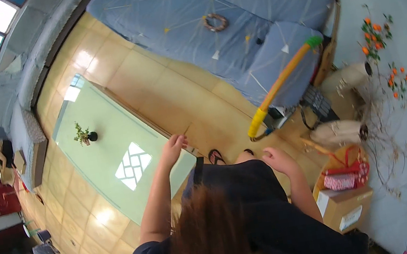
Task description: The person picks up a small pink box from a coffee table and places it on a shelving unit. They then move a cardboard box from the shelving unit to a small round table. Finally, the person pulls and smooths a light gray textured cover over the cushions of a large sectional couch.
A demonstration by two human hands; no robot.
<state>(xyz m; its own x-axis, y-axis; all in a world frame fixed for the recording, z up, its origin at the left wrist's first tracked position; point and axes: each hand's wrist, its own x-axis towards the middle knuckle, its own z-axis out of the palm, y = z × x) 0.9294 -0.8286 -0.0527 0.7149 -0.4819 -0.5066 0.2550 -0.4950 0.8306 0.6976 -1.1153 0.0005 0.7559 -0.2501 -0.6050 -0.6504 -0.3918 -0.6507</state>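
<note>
My left hand [173, 150] is over the near end of the long glass-topped table [110, 158], its fingers loosely curled, with no object visible in it. Past the table's right edge, my right hand [279, 159] hangs above the tiled floor, fingers partly bent and apart, nothing seen in it. On the table stand a small leafy plant [81, 133] and a little dark pot [93, 136]. A long yellow and orange tube [281, 85] with a green end leans against the blue covered sofa [187, 28]. A brown ring-shaped object [215, 22] lies on the sofa seat.
To the right are two pale vases [335, 132], bare branches, a plant with orange fruits [375, 33], a red patterned package [339, 181] and a cardboard box [346, 208]. A second sofa [30, 143] runs along the windows. Another person [2, 154] is at the far left.
</note>
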